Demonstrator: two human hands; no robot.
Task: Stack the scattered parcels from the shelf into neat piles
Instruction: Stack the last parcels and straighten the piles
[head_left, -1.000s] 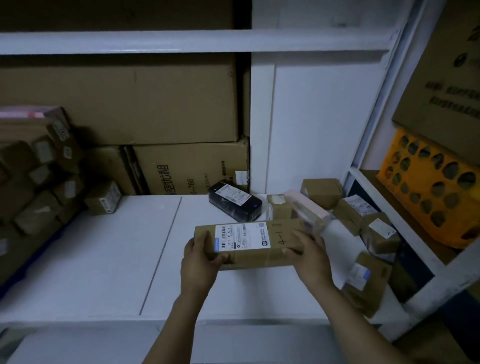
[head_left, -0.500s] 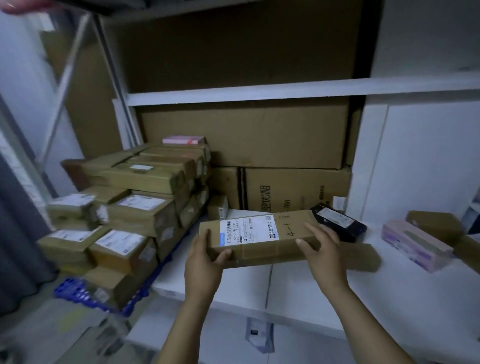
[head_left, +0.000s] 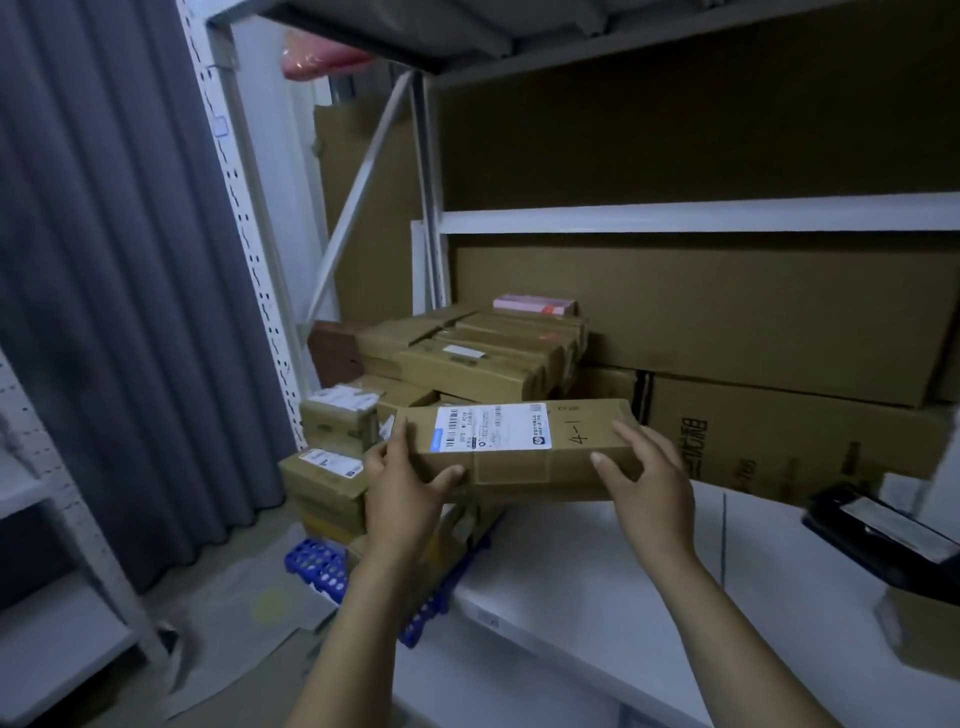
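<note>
Long brown parcel (head_left: 519, 441), label up, "4-1" penned on top, held level mid-air at frame ctr, over shelf (head_left: 597, 597) edge. Left hand (head_left: 402, 483) grips its left end, thumb on front face; right hand (head_left: 649, 483) clamps right end. Stacked parcels (head_left: 467, 364) just behind, 11 o'clock. Blue pallet (head_left: 322, 566) at 7, under pile. Black parcel (head_left: 883, 535) on shelf at 3. Grey curtain (head_left: 130, 286) at 9.

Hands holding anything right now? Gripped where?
Yes: one long cardboard parcel, held by both ends, left hand on the labelled end, right hand on the end marked 4-1.
</note>
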